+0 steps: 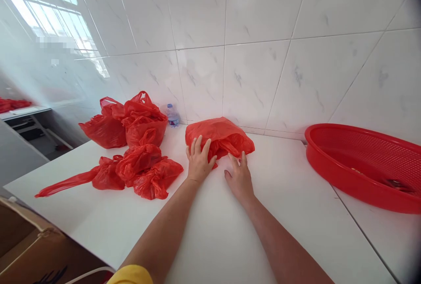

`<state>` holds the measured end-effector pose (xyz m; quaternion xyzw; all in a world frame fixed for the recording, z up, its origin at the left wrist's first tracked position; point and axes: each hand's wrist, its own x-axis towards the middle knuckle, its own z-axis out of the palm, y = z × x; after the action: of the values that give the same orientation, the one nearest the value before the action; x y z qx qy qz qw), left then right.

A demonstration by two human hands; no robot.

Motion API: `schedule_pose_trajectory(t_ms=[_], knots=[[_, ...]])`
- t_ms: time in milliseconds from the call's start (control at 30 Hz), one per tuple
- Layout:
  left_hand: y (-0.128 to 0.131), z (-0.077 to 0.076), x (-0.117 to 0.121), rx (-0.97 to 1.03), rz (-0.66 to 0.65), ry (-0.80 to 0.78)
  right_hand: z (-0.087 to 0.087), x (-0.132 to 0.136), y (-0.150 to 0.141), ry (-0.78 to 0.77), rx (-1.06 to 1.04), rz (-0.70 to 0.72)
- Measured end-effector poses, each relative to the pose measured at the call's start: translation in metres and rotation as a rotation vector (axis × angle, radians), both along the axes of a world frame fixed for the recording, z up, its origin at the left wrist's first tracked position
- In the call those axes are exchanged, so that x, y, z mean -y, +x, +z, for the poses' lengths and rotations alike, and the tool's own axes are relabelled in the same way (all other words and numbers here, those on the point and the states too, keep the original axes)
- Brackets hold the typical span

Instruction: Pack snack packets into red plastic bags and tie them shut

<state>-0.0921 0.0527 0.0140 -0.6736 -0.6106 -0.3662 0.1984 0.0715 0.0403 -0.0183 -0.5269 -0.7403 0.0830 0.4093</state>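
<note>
Our left hand (199, 161) lies on the thin red plastic bag (217, 129) near the back edge of the white flat table (210, 236), perhaps to steady it. Our right hand (241, 179) is at its front; each grip is wide, with fingers spread. The pale tiled wall (200, 82) limits reach behind; crumpled red plastic bags (146, 170) occupy the left side, a red perforated plastic basket (355, 183) the right.

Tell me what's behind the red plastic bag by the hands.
Behind the red plastic bag rises the marble-patterned tiled wall. The bag hides part of the wall's foot and some white tabletop; anything low there is covered.
</note>
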Motion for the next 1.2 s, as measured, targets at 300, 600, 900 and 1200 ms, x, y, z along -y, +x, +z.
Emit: schedule_pose_trajectory(t_ms=[300, 600, 900, 1200], knots=[[0.013, 0.003, -0.032, -0.123, -0.04, -0.118, -0.005, -0.011, -0.002, 0.013, 0.051, 0.242], [-0.014, -0.015, -0.052, 0.011, 0.079, -0.357, 0.008, 0.044, 0.018, -0.409, -0.191, 0.464], [-0.013, -0.017, -0.055, 0.019, 0.112, -0.356, 0.024, 0.068, 0.109, -0.761, -0.451, 0.362], [-0.008, -0.007, -0.044, -0.027, 0.084, -0.179, 0.007, 0.038, 0.199, -0.572, -1.257, -0.028]])
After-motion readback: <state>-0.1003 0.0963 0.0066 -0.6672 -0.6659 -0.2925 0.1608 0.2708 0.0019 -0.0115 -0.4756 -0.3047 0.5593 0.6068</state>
